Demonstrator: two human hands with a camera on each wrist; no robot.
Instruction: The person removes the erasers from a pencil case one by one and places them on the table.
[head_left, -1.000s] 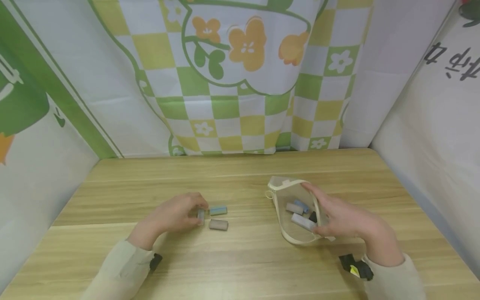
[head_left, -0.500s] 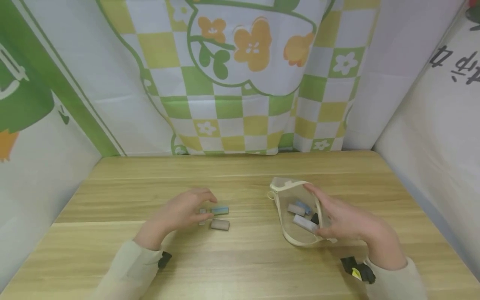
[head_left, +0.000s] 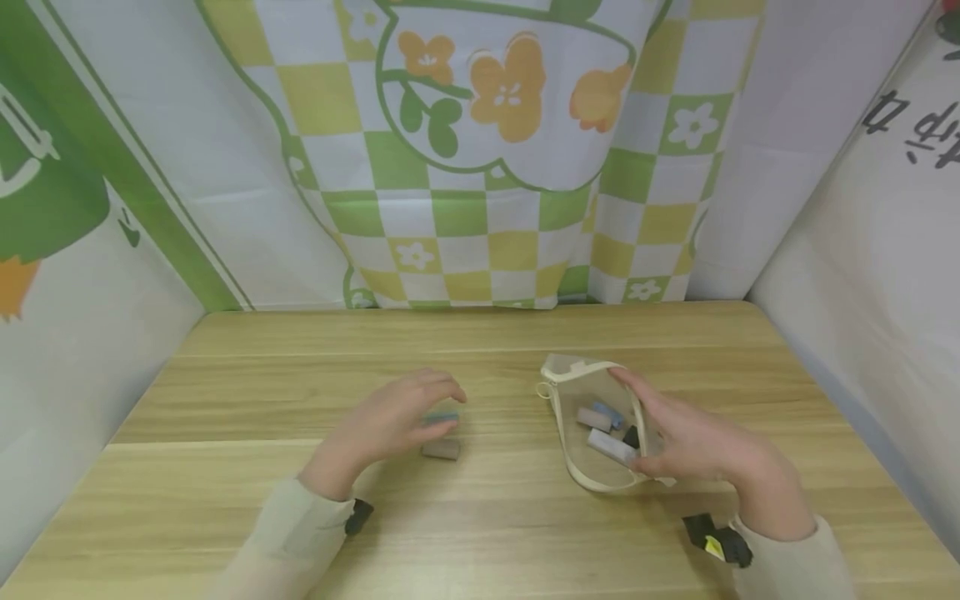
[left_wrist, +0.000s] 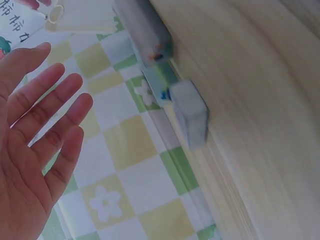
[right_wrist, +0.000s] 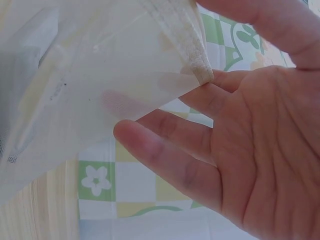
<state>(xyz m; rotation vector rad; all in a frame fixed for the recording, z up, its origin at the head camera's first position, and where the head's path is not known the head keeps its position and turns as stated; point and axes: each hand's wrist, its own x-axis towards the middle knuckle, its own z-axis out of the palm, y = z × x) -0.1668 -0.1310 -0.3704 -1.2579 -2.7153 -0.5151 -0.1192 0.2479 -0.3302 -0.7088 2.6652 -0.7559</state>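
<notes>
My left hand (head_left: 393, 421) hovers above several small oblong blocks on the table, palm bare and fingers loosely spread in the left wrist view. Beneath it lie a grey-brown block (head_left: 441, 449) and a partly covered blue-green block (head_left: 442, 416). A pale grey block (left_wrist: 190, 112) shows only in the left wrist view; from above, the hand hides it. My right hand (head_left: 693, 442) holds the right side of a sheer, cream-edged zip pouch (head_left: 567, 454), whose mouth gapes. Inside are a grey-brown block (head_left: 594, 418), a blue one (head_left: 609, 414), a white one (head_left: 611, 447) and something black (head_left: 632, 437).
The wooden table (head_left: 480, 533) meets a checked, flower-printed curtain (head_left: 480, 233) at its back edge. White printed cloth (head_left: 862, 275) hangs on the right side, and more stands at the left. A ring pull (head_left: 543, 390) hangs at the pouch's left corner.
My left hand has let go of the pale grey block and moved right, over the blue-green and grey-brown blocks. The right hand and pouch stay in place; the view has shifted slightly.
</notes>
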